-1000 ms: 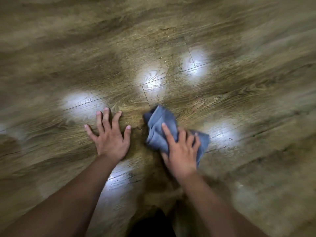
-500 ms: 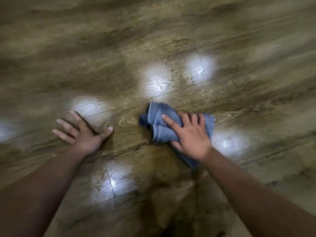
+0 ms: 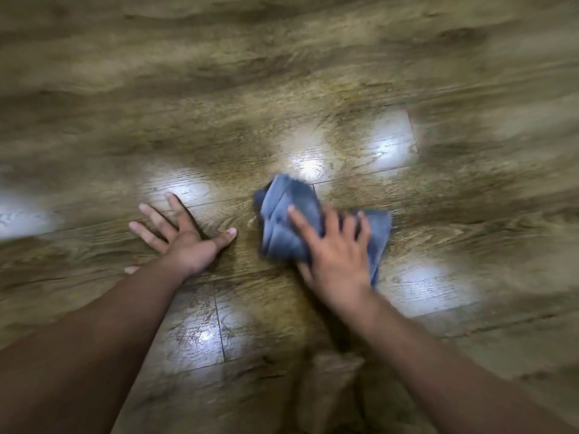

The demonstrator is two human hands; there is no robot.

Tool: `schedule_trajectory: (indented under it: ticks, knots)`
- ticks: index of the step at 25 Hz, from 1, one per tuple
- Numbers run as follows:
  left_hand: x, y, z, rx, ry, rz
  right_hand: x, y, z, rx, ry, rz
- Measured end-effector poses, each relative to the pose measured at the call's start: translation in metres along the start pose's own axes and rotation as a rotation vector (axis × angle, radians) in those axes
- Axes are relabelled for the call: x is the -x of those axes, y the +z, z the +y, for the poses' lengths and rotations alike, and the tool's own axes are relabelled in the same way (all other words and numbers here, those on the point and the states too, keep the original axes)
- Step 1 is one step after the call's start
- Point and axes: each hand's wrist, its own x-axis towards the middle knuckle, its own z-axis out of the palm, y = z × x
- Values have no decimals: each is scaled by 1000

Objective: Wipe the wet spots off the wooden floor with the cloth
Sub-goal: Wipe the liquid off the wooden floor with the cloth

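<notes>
Right hand [image 3: 336, 255] has its fingers spread flat on the cloth [image 3: 291, 220], pressing it to the floor [image 3: 282, 89] just right of frame center. Cloth is blue, bunched into folds, a bit blurry. Left hand [image 3: 185, 242] lies splayed flat on the boards just left of it, holding nothing. Shiny glare patches [image 3: 391, 145] ring both hands.

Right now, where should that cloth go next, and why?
Probably forward, away from the body. The right hand presses the blue cloth flat on the wooden floor, and shiny patches lie just beyond it; blur hides any droplets. The left hand rests spread on the boards.
</notes>
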Motion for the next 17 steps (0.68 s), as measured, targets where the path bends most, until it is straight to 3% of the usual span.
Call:
schedule_trajectory:
  ticks: [4,7,10,13,16,17]
  knots:
    - [-2,-1,2,-3,-39,4,118,23,-43,26,-503,-130]
    - [0,0,7,5,-39,10,77,19,-22,41,-630,-133]
    - [2,-1,9,0,-47,6,-18,1,14,45,-426,-94]
    - [0,-1,6,-2,-37,-18,-120,-17,63,112,-51,-35]
    - [-4,1,1,-6,-23,-26,-182,-27,91,-46,413,-64]
    - [-5,1,-1,-3,-21,-27,-185,-26,84,-53,464,-65]
